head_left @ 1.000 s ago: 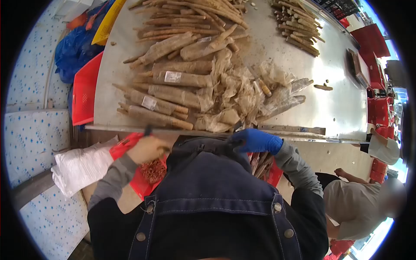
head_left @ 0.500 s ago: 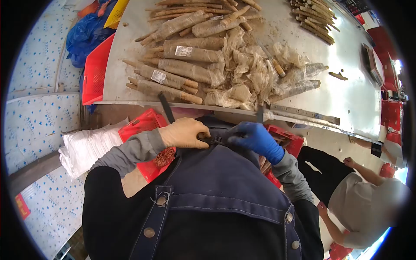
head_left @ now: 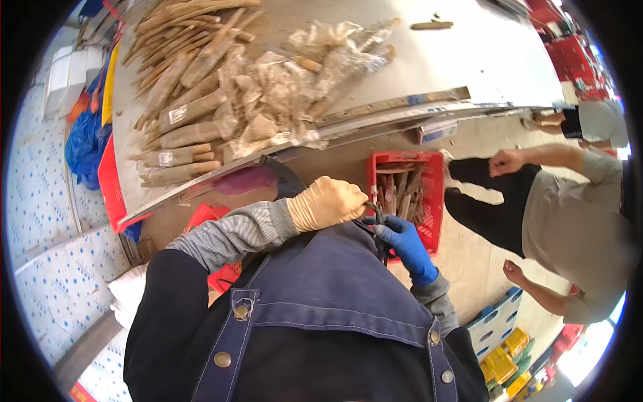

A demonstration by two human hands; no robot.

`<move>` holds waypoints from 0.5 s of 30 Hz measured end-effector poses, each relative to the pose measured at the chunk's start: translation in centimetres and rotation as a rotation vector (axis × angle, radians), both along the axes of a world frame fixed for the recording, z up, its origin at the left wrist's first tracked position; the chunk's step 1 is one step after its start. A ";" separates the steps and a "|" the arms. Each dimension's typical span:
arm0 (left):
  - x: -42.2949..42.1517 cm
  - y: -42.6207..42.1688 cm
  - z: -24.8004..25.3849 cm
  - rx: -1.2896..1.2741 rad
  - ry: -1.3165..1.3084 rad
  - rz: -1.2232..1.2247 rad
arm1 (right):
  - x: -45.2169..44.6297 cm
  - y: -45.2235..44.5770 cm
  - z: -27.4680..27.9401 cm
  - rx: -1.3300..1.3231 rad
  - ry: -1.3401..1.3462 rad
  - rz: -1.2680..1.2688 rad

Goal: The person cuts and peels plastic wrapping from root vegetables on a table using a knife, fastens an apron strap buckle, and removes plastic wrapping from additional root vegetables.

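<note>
At the front of the dark blue apron [head_left: 335,281], my left hand [head_left: 328,204], in a cream glove, is closed, pinching a dark strap [head_left: 376,213]. Just right of it, my right hand [head_left: 405,246], in a blue glove, has its fingers pressed together at the same strap's lower part. Wrapped root bundles [head_left: 181,137], some with white labels, lie on the metal table [head_left: 469,60] beyond my hands. Crumpled clear plastic film [head_left: 271,87] covers part of the pile. Loose long roots [head_left: 174,33] lie at the back left.
A red crate [head_left: 437,201] holding roots stands on the floor right of my hands. Beside it is a person in a light shirt [head_left: 569,208]. A metal strip [head_left: 395,106] runs along the table edge. Blue bags [head_left: 86,151] hang at the left.
The view has turned to the right. My hands, first apart and then over the apron's front, now meet at a dark strap. The red root crate shows more fully.
</note>
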State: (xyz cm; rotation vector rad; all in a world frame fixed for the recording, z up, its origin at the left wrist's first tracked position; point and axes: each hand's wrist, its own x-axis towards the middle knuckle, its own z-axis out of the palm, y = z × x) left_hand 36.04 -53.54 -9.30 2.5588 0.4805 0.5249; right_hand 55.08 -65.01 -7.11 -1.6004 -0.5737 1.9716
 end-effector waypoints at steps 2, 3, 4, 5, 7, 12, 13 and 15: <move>1.9 -0.5 -0.3 0.001 0.000 -0.069 | -0.8 -1.3 -0.4 0.136 -0.137 -0.140; 2.2 -0.5 -0.3 -0.007 -0.008 -0.096 | -0.8 -1.8 -1.0 0.129 -0.138 -0.216; 2.1 -0.4 -0.2 -0.092 0.071 -0.143 | -0.5 -1.9 -1.3 0.127 -0.136 -0.225; 1.9 -0.1 0.0 -0.316 0.082 -0.197 | -0.4 -2.2 -1.6 0.150 -0.143 -0.212; 1.4 0.8 1.6 -0.725 0.274 -0.231 | -0.1 -3.1 -2.6 0.213 -0.166 -0.171; -1.7 2.0 2.6 -0.921 0.364 -0.150 | -0.2 -2.8 -2.3 0.226 -0.199 -0.168; -2.4 2.1 2.0 -0.946 0.291 -0.123 | -0.4 -2.7 -2.3 0.240 -0.231 -0.142; -3.0 2.4 1.4 -0.876 0.219 -0.140 | -1.3 -2.5 -2.7 0.261 -0.251 -0.154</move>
